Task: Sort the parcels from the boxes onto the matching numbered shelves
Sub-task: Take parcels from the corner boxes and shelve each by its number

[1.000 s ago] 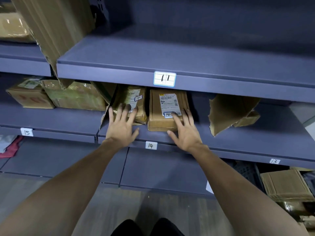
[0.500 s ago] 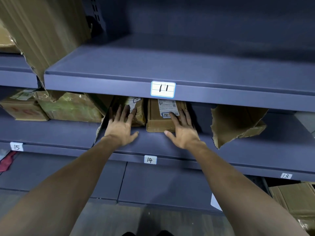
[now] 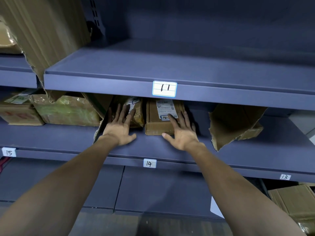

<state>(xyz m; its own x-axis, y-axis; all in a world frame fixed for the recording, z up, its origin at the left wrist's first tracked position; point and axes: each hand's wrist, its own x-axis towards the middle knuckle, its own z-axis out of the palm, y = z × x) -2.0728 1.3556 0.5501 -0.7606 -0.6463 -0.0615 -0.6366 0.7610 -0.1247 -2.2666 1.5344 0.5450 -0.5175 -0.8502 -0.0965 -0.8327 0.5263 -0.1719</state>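
While both flat hands — left hand (image 3: pixel 120 128), right hand (image 3: pixel 181 133) — press parcels above the 14 tag (image 3: pixel 149 163), they should push squarely.

two parcels (image 3: pixel 164 120) side by side, shelf 14 (image 3: pixel 170 150)

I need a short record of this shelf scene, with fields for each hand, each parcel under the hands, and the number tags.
left hand: flat, fingers straight, on the left parcel
right hand: flat, fingers straight, on the right parcel
left parcel: brown, taped, number not readable
right parcel: brown box, white label marked 14
shelf: holds both parcels, carries tag 14
other tags: tag 11 above, tag 15 left, tag 13 right
torn cardboard: stands right of the right parcel
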